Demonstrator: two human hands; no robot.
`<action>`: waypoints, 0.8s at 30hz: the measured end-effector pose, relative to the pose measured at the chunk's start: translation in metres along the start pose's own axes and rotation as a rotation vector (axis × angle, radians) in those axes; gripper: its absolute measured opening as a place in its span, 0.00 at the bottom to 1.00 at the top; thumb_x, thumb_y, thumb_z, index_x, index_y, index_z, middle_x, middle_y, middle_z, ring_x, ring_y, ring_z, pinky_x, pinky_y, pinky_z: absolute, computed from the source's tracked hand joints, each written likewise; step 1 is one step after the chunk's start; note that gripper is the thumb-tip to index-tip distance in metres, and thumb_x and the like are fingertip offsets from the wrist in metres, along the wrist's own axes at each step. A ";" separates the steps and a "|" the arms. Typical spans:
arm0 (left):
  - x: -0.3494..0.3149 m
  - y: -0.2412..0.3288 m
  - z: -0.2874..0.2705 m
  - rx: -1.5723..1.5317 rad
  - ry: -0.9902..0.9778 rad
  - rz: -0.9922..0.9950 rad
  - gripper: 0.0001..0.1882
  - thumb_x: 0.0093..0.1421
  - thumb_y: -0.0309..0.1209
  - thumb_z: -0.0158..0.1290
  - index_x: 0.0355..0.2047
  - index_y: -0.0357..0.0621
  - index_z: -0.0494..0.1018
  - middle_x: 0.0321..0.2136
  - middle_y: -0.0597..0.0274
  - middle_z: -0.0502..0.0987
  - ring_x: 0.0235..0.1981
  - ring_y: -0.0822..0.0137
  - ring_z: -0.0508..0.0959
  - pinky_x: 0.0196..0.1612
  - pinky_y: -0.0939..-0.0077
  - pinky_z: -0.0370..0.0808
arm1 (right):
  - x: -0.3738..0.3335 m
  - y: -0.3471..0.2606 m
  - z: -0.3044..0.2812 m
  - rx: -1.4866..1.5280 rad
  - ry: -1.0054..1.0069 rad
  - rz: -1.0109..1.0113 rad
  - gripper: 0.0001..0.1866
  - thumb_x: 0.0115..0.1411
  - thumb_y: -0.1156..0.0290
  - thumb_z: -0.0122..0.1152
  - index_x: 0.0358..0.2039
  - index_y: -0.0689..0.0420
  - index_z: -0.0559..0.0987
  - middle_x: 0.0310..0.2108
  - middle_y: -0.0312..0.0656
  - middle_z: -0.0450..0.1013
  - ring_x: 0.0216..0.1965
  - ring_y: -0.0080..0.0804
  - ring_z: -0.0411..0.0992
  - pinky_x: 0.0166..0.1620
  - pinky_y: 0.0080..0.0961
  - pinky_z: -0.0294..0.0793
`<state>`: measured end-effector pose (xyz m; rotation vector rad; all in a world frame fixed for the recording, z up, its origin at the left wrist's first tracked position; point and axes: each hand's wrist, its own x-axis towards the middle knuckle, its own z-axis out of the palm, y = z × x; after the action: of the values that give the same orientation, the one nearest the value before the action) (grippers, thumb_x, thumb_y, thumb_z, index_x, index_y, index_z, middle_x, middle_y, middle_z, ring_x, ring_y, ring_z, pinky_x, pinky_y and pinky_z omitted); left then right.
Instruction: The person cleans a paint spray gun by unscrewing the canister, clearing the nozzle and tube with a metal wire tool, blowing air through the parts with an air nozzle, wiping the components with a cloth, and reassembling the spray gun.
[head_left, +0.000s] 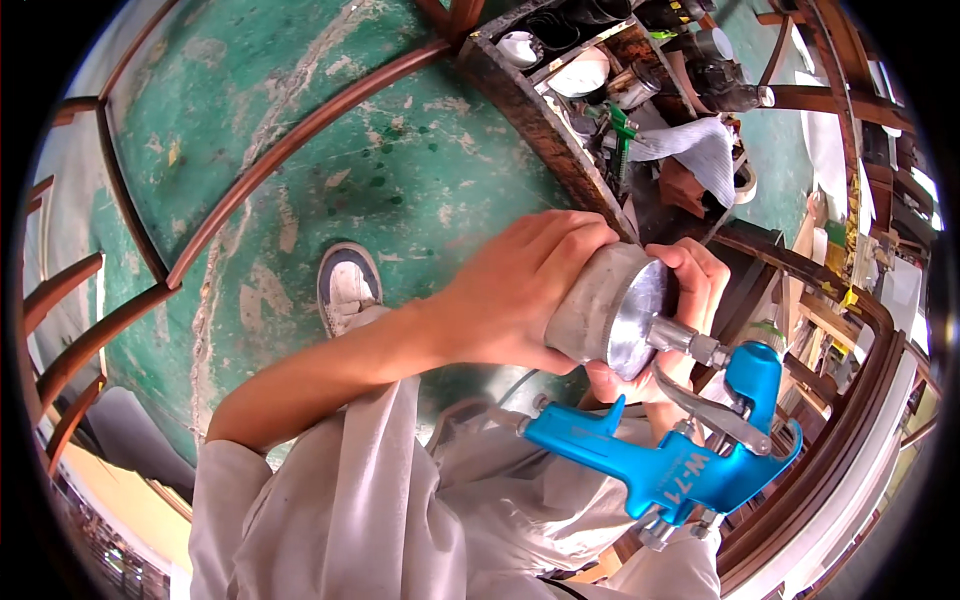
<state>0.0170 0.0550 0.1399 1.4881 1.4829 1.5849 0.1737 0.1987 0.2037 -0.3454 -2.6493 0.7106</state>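
Note:
A blue spray gun (672,467) with a silver trigger hangs tilted in front of my body. Its metal neck joins a round silver paint cup (592,304), stained grey on the outside with a shiny lid side. My left hand (512,284) is wrapped around the cup's left side. From the far right side, my right hand (697,283) grips around the lid edge, its fingers showing above the neck and part of it below. The cup hides the rest of that hand. No finger touches the gun's handle or trigger.
At the upper right stands a worn wooden tray (545,135) of cans, a green-handled tool (622,125) and a grey cloth (690,150). Curved brown wooden frames (300,140) lean at left, with more at right. Below is a scuffed green floor (410,200).

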 end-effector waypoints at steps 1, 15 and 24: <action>0.000 0.000 0.002 0.002 0.021 0.014 0.53 0.35 0.38 0.73 0.60 0.36 0.58 0.56 0.43 0.66 0.58 0.41 0.68 0.62 0.51 0.65 | 0.001 0.000 0.001 -0.004 0.008 -0.013 0.55 0.38 0.29 0.69 0.54 0.64 0.71 0.49 0.52 0.62 0.50 0.46 0.65 0.52 0.43 0.68; 0.068 -0.028 0.020 0.345 0.199 0.095 0.50 0.36 0.36 0.75 0.58 0.37 0.61 0.50 0.45 0.72 0.50 0.45 0.76 0.55 0.57 0.74 | -0.036 -0.006 -0.105 -0.049 -0.287 0.866 0.31 0.69 0.53 0.52 0.65 0.60 0.64 0.56 0.48 0.72 0.53 0.41 0.74 0.57 0.40 0.75; 0.038 -0.046 0.080 0.310 0.068 0.110 0.54 0.36 0.40 0.75 0.62 0.38 0.60 0.56 0.44 0.70 0.56 0.44 0.72 0.60 0.54 0.69 | -0.029 -0.046 -0.106 1.621 0.370 1.120 0.45 0.71 0.43 0.39 0.71 0.72 0.47 0.66 0.69 0.57 0.67 0.69 0.57 0.59 0.47 0.73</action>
<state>0.0652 0.1301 0.0961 1.7266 1.7772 1.5327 0.2372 0.1964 0.3047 -1.1693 -0.6883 2.3506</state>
